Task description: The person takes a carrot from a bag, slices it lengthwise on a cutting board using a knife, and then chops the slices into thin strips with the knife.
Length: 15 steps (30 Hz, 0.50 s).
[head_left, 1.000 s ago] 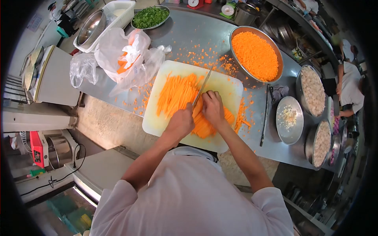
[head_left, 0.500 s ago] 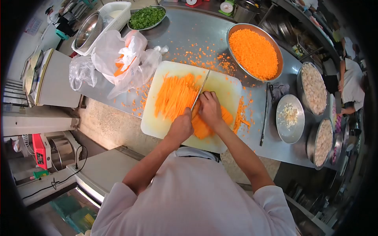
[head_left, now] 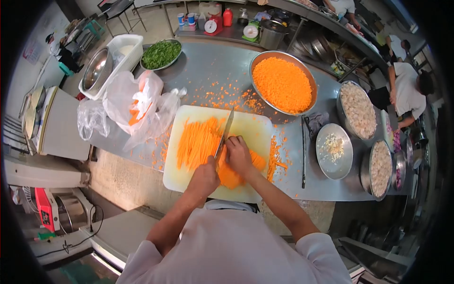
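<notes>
My left hand (head_left: 203, 178) is wrapped round the handle of a knife (head_left: 225, 130), whose blade points away from me across the white cutting board (head_left: 175, 177). Against the blade's right side, my right hand (head_left: 239, 154) presses with curled fingers on sliced carrot (head_left: 230, 177). To the left of the blade lies a pile of thin carrot strips (head_left: 195, 144). More carrot slices show under and to the right of my right hand. Loose orange bits (head_left: 277, 161) are scattered beside the board's right edge.
A bowl of diced carrot (head_left: 283, 84), a bowl of greens (head_left: 161, 54), plastic bags (head_left: 135, 99), a dark rod (head_left: 303, 151), a small metal bowl (head_left: 334, 165) and bowls of pale pieces (head_left: 358, 110) stand around the board. A co-worker (head_left: 406, 90) is at the right.
The view has tilted up, so the table sits lower and more of the far shelf shows. The knife and both hands remain at the cut edge of the carrot, with little change.
</notes>
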Available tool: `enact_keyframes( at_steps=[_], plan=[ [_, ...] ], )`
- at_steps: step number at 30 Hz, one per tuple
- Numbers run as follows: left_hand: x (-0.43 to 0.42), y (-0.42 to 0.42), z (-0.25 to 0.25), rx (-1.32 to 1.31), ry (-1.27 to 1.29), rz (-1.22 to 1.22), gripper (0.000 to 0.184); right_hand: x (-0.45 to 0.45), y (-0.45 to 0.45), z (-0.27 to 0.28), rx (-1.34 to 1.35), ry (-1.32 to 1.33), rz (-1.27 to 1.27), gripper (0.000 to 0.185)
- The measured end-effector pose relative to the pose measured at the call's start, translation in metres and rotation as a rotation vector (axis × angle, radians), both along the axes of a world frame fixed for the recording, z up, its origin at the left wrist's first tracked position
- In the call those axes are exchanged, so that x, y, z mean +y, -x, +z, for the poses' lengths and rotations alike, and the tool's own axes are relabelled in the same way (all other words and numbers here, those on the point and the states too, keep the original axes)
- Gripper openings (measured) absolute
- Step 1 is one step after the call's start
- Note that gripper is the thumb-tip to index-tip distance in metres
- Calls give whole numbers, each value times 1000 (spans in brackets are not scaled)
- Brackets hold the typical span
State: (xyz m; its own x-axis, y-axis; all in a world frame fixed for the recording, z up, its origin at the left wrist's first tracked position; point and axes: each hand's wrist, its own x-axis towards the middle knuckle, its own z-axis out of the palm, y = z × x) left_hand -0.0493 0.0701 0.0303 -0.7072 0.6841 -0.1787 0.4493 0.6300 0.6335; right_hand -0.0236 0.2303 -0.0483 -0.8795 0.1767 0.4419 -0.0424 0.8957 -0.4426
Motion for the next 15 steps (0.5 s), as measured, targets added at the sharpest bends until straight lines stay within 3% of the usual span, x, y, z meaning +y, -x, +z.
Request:
enact_keyframes(
  at_steps=[5, 9, 11, 13, 15],
  plan=[
    [8, 8, -31, 6, -69, 17, 24, 0, 1, 0, -13, 8, -9, 25],
    [-1, 2, 17, -53, -54, -4, 23, -3, -1, -4, 0, -5, -49, 26],
    [4, 2, -31, 4, -38, 14, 24, -4, -2, 1, -24, 18, -48, 27],
    [8, 6, -32, 60, -28, 32, 24, -2, -2, 8, -49, 35, -47, 28],
    [6, 13, -24, -76, -112, -22, 24, -3, -4, 11, -52, 46, -22, 29]
  ],
)
